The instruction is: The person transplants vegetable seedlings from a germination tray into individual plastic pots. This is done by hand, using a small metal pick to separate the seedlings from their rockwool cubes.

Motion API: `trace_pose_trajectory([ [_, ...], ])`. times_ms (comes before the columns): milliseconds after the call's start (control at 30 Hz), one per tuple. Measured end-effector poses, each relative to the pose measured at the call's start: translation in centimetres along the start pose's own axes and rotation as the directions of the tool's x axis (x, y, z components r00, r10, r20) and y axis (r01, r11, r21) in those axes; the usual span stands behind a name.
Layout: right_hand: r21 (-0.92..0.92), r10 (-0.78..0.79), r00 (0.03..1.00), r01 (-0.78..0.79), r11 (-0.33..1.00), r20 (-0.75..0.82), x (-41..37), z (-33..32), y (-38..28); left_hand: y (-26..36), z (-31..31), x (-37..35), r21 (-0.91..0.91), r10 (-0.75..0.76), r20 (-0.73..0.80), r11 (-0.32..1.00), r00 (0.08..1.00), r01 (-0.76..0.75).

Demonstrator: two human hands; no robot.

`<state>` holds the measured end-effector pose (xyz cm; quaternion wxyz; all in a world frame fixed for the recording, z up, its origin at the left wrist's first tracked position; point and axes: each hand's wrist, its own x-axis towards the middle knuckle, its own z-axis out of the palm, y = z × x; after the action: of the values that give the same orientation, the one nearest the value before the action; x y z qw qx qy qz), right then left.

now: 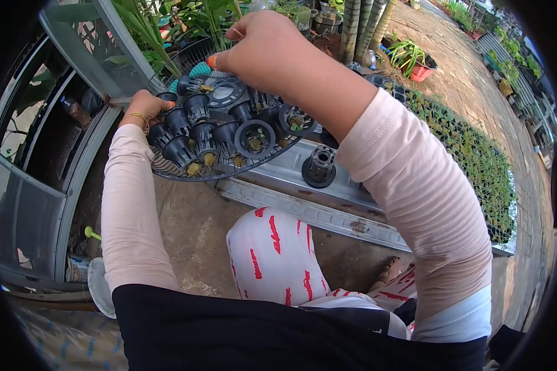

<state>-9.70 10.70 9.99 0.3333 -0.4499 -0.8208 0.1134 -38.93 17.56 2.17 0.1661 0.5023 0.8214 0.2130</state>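
Note:
A round black wire basket (238,171) holds several black slotted pots, some with small green seedlings and brownish plugs. My left hand (143,110) is closed on the basket's left side, thumb over the rim beside the pots. Across the far side reaches my right hand (260,49), its thumb pointing into the basket and its other fingers curled at the rim, partly hidden. Teal ribbed material shows among the pots. One black pot (319,167) stands upside down on the metal ledge, outside the basket.
A metal-framed glass cabinet (28,210) stands at the left. Trays of small green seedlings (476,161) extend to the right. Leafy plants and thick stems (359,28) rise behind the basket, near a red planter (422,71). My knee (269,253) is below the metal ledge (303,213).

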Motion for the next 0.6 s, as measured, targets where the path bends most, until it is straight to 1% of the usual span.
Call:
trace_pose_trajectory([
  [33, -0.008, 0.017, 1.000, -0.017, 1.000, -0.005, -0.1, -0.8, 0.6, -0.1, -0.1, 0.1, 0.018, 0.011, 0.028, 1.000, 1.000, -0.011],
  [100, 0.117, 0.049, 0.987, -0.031, 0.993, -0.152, -0.3, -2.9, 2.1, 0.3, -0.7, -0.6, 0.004, -0.013, 0.040, 1.000, 0.999, 0.012],
  [133, 0.292, 0.047, 0.996, -0.023, 0.956, -0.072, -2.9, -6.7, 1.5, 1.1, -1.1, -1.5, 0.063, -0.035, 0.010, 0.997, 0.999, 0.035],
  [167, 0.417, 0.057, 0.989, -0.110, 0.902, 0.138, -4.1, -9.9, 1.6, 1.9, -1.3, -2.1, 0.120, -0.055, -0.024, 0.991, 0.998, 0.058],
  [233, 0.191, 0.302, 0.953, -0.297, 0.936, -0.001, -6.5, -12.6, -0.5, 1.6, -1.8, -1.1, 0.284, 0.107, -0.183, 0.957, 0.977, -0.052],
  [300, 0.175, 0.440, 0.897, -0.428, 0.887, -0.036, -8.9, -14.9, -1.0, 3.9, -2.9, -2.1, 0.508, 0.307, -0.203, 0.845, 0.930, -0.168],
  [333, 0.175, 0.450, 0.892, -0.436, 0.883, -0.044, -9.8, -15.5, 0.7, 6.1, -3.2, -4.2, 0.518, 0.346, -0.191, 0.831, 0.919, -0.205],
  [367, 0.261, 0.344, 0.935, -0.313, 0.913, -0.083, -11.0, -16.1, 3.3, 7.6, -2.8, -6.2, 0.474, 0.472, -0.246, 0.821, 0.847, -0.320],
  [400, 0.339, 0.235, 0.963, -0.179, 0.923, -0.130, -12.1, -16.8, 5.2, 9.1, -2.4, -8.4, 0.435, 0.579, -0.306, 0.791, 0.756, -0.430],
  [433, 0.344, 0.239, 0.962, -0.181, 0.921, -0.135, -13.4, -17.6, 5.8, 11.1, -1.9, -10.8, 0.397, 0.632, -0.295, 0.764, 0.717, -0.510],
  [467, 0.407, 0.312, 0.940, -0.233, 0.884, -0.141, -14.8, -18.3, 6.0, 13.2, -1.3, -13.3, 0.354, 0.681, -0.288, 0.729, 0.673, -0.586],
  [500, 0.466, 0.386, 0.912, -0.283, 0.838, -0.141, -16.1, -18.8, 6.0, 14.9, -0.6, -15.5, 0.239, 0.699, -0.273, 0.715, 0.661, -0.657],
  [533, 0.499, 0.411, 0.894, -0.277, 0.821, -0.178, -17.2, -19.2, 6.0, 16.5, 0.3, -17.7, 0.116, 0.719, -0.259, 0.686, 0.645, -0.719],
  [567, 0.495, 0.420, 0.888, -0.285, 0.821, -0.186, -18.2, -20.2, 7.2, 17.8, 1.1, -19.7, 0.025, 0.752, -0.238, 0.638, 0.615, -0.770],
  [600, 0.498, 0.353, 0.917, -0.222, 0.838, -0.185, -19.5, -21.7, 9.0, 18.9, 2.0, -21.8, -0.071, 0.784, -0.219, 0.581, 0.581, -0.811],
])
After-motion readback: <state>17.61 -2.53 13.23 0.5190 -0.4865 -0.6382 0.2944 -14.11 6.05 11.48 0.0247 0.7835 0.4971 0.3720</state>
